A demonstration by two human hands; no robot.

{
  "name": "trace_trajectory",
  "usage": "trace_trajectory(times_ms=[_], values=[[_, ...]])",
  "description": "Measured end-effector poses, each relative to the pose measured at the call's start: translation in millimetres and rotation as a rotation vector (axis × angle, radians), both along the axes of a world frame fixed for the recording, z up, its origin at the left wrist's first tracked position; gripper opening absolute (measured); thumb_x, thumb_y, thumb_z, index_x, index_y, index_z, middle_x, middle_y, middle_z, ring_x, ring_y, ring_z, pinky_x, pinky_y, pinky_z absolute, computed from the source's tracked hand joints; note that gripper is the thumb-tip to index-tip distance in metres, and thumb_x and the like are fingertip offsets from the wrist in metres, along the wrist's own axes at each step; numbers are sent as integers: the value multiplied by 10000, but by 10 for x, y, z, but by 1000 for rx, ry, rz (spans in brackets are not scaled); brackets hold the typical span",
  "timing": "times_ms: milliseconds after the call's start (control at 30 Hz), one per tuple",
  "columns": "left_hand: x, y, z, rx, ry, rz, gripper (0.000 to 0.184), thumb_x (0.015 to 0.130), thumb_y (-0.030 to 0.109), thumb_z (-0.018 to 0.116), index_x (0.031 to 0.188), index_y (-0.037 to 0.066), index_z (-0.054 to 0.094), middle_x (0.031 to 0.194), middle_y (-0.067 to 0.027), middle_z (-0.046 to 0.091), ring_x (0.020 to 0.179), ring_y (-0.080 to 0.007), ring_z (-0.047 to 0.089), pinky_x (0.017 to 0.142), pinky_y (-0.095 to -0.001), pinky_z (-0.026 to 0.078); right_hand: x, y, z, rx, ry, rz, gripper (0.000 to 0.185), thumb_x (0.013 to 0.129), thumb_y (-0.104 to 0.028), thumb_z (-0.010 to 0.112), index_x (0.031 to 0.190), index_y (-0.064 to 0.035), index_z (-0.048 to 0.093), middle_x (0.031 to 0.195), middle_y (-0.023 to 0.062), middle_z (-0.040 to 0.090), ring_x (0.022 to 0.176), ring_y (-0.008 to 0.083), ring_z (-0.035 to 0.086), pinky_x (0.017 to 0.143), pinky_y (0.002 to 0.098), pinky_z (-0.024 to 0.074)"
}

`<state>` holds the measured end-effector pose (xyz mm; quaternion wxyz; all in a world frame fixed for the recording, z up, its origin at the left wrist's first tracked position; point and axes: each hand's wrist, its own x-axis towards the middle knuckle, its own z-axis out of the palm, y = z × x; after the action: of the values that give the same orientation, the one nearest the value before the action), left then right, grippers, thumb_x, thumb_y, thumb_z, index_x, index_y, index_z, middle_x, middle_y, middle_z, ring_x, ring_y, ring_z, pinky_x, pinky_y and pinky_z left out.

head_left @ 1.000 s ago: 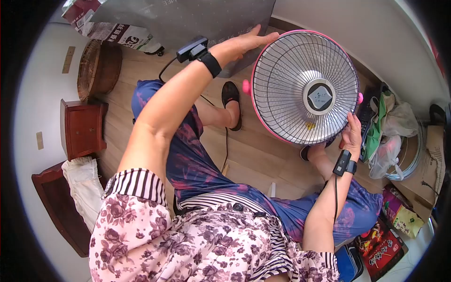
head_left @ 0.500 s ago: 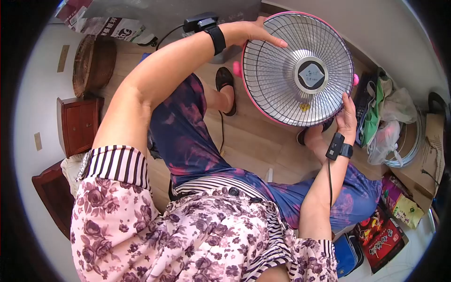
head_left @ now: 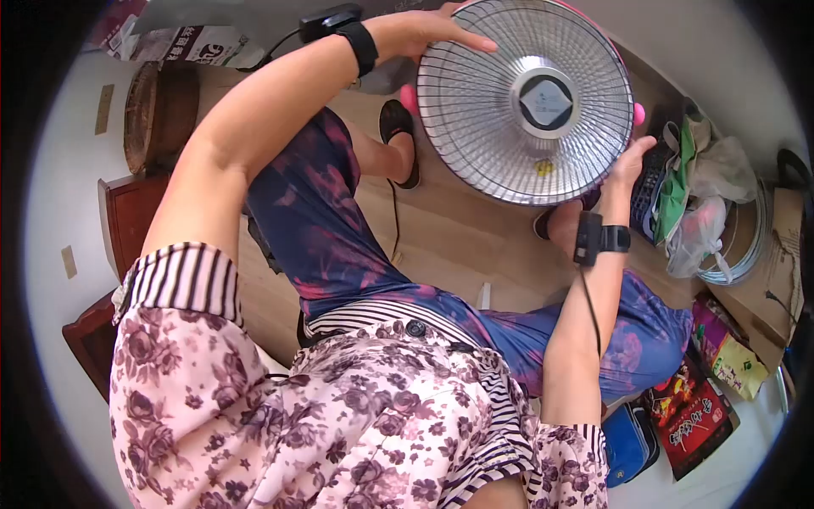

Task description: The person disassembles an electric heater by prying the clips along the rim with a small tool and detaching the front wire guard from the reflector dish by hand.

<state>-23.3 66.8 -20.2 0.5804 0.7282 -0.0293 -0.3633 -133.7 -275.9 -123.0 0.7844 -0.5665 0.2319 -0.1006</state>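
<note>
A round electric heater with a wire grille, a silvery dish and a pink rim is held up in front of me, its face toward the camera. My left hand grips its upper left edge; the thumb lies over the grille and the other fingers are largely hidden behind the rim. Beside the lower right rim is my right hand, fingers stretched out and pointing up and right. Whether it still touches the rim I cannot tell. Pink knobs stick out at the heater's sides.
Plastic bags, coiled wire and cardboard lie on the right. Nearer are a red packet and a blue case. Wooden furniture and a woven basket stand left. A cord runs along the floor.
The heater and my left hand have shifted slightly up and left in view. My right hand has loosened from the grille's lower right edge, its fingers now pointing outward.
</note>
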Motion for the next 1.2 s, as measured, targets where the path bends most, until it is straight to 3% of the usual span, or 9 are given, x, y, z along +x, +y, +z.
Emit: trace_trajectory(times_ms=[167,300,433,633,667,767,833,1000,1200], values=[[-115,-117,15,125,-85,21,1102,643,338,854,1443,-17,185,1354,-280,400,1297,-382,375,1047,-497,332,-109,-156,68,-404,281,-44,932,899,-714,199,1217,92,544,1159,138,625,1062,235,592,939,316,446],[-113,-110,-48,78,-191,26,1108,617,383,860,1428,-28,226,1353,-290,395,1288,-399,377,1047,-483,340,-75,-151,-21,-220,170,-74,903,925,-677,158,1151,77,602,1090,143,660,1057,224,601,928,294,443],[-113,-139,-98,114,-163,74,1104,602,383,866,1415,-36,248,1337,-290,407,1277,-393,392,1043,-485,352,-105,-224,16,-445,357,-46,881,933,-663,179,1179,83,576,1074,136,664,1034,209,610,927,290,451],[-257,-138,371,-89,33,-18,1106,612,370,871,1418,-26,225,1355,-277,391,1280,-384,385,1022,-508,374,-211,-145,138,127,146,135,810,934,-648,281,1286,52,486,1216,124,596,1081,209,578,956,318,431],[-133,-139,89,10,7,99,1084,630,351,867,1416,-22,221,1369,-249,386,1291,-355,369,1038,-479,361,-277,-130,190,169,183,147,740,938,-597,359,1299,40,468,1242,114,575,1101,207,562,968,330,420],[-126,-171,330,-110,-17,-45,1078,633,357,860,1404,-51,225,1378,-209,386,1301,-312,355,1092,-432,279,-628,-174,-36,181,183,212,597,887,-388,635,1289,20,466,1254,92,553,1121,204,536,980,348,404],[-13,-143,-67,-36,-42,49,1053,652,324,846,1405,-57,216,1374,-226,374,1307,-322,348,1089,-437,281,-767,-80,18,175,157,236,631,836,-281,713,1315,13,426,1264,116,544,1146,247,529,985,386,411],[-91,-185,40,50,-85,94,1057,620,364,868,1377,-62,264,1315,-253,439,1264,-332,418,1053,-418,346,-743,2,106,208,108,134,594,744,-217,803,1205,38,530,1132,100,613,1024,196,579,930,325,430],[-130,-172,69,132,-163,30,1084,683,480,797,1424,-30,194,1401,-267,341,1329,-367,324,1087,-478,264,-723,1,72,95,127,74,590,729,-262,815,1145,64,553,1087,118,623,958,181,590,888,307,444]])
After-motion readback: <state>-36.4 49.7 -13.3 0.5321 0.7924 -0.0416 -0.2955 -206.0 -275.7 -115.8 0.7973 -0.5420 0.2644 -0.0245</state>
